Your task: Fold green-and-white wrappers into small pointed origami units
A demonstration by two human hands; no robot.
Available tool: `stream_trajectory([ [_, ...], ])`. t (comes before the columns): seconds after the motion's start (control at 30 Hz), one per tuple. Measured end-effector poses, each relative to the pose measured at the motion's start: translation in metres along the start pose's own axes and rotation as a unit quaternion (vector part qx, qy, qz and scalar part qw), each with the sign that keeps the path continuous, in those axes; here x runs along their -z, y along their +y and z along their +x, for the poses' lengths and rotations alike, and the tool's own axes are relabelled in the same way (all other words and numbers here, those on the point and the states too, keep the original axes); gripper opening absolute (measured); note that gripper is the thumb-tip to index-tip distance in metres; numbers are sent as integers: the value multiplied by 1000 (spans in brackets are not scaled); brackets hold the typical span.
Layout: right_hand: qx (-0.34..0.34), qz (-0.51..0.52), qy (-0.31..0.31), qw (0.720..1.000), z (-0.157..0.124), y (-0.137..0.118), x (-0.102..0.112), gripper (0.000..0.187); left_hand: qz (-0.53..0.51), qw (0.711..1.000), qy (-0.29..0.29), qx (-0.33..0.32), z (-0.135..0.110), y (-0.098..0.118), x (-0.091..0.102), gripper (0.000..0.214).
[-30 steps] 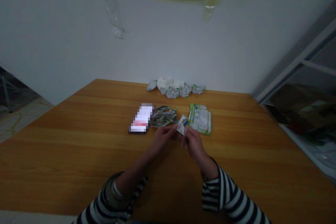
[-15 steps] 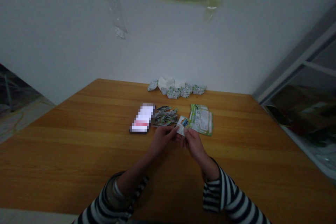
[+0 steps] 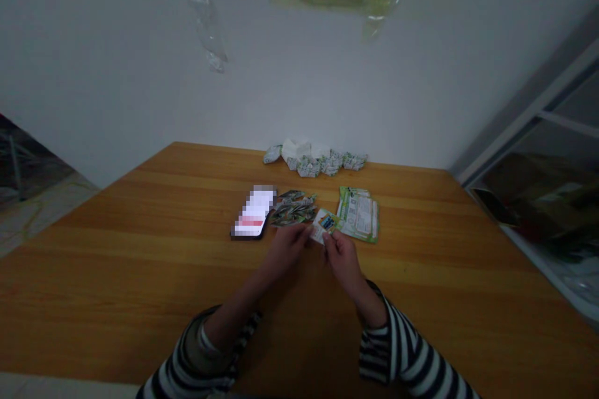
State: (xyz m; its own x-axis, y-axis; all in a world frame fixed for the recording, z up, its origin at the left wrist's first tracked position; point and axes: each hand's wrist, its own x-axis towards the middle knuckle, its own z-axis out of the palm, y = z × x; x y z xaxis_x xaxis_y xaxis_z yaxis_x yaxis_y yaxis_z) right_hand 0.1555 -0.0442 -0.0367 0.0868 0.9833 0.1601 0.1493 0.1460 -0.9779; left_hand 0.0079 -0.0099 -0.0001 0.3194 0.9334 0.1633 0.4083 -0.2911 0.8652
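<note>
Between my hands is a small flat printed packet (image 3: 326, 223), white with a blue and yellow picture and a green edge. My left hand (image 3: 287, 248) pinches its left edge between thumb and fingers. At the lower right edge, my right hand (image 3: 344, 257) grips it with the thumb on top. Just beyond my left hand lies a pile of small, dark green and silvery folded pieces (image 3: 294, 207). A stack of flat green-and-white printed packets (image 3: 362, 215) rests to the right, past my right hand.
A phone (image 3: 255, 212) with a lit, blurred screen lies left of the pile. Along the wall, several crumpled, green-and-white printed bundles (image 3: 309, 166) sit in a row at the back of the wooden table (image 3: 140, 249). Shelving (image 3: 545, 112) stands at the right.
Both hands still hold the packet, which has tilted and shifted slightly left. My right hand has moved a little left, and its fingers have shifted along the packet's edge.
</note>
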Motion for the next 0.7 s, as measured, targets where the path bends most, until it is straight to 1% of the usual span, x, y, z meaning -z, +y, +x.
stream_trajectory([
  [0.03,5,-6,-19,1000,0,0,0,37,-6,1000,7,-7,0,1,1,37],
  [0.1,5,-10,-64,998,-2,-1,-2,36,-2,999,48,-10,0,3,2,36],
  [0.17,-14,-1,-106,994,-4,-3,-3,36,16,996,89,0,0,3,2,36],
  [0.23,-34,11,-132,991,-6,-6,-3,39,25,994,102,7,0,3,3,35],
  [0.3,-37,23,-124,991,-5,-7,-2,43,18,996,87,8,1,2,3,35],
  [0.43,-28,47,-44,998,-1,-4,1,46,-48,999,21,5,2,1,-1,29],
  [0.47,-33,52,-36,997,0,-2,0,46,-59,998,13,13,2,1,-2,29],
  [0.53,-40,56,-39,997,2,-1,0,44,-54,998,18,29,1,-1,-1,30],
  [0.6,-17,52,-40,998,3,-2,4,35,-28,999,22,30,2,-2,2,30],
  [0.63,10,44,-33,998,5,-5,7,33,-19,999,9,25,2,-3,5,29],
  [0.67,44,35,-24,998,7,-8,12,49,-16,1000,-13,19,3,-3,7,29],
  [0.7,75,18,-33,996,9,-12,18,75,-19,999,-42,14,3,-4,10,28],
])
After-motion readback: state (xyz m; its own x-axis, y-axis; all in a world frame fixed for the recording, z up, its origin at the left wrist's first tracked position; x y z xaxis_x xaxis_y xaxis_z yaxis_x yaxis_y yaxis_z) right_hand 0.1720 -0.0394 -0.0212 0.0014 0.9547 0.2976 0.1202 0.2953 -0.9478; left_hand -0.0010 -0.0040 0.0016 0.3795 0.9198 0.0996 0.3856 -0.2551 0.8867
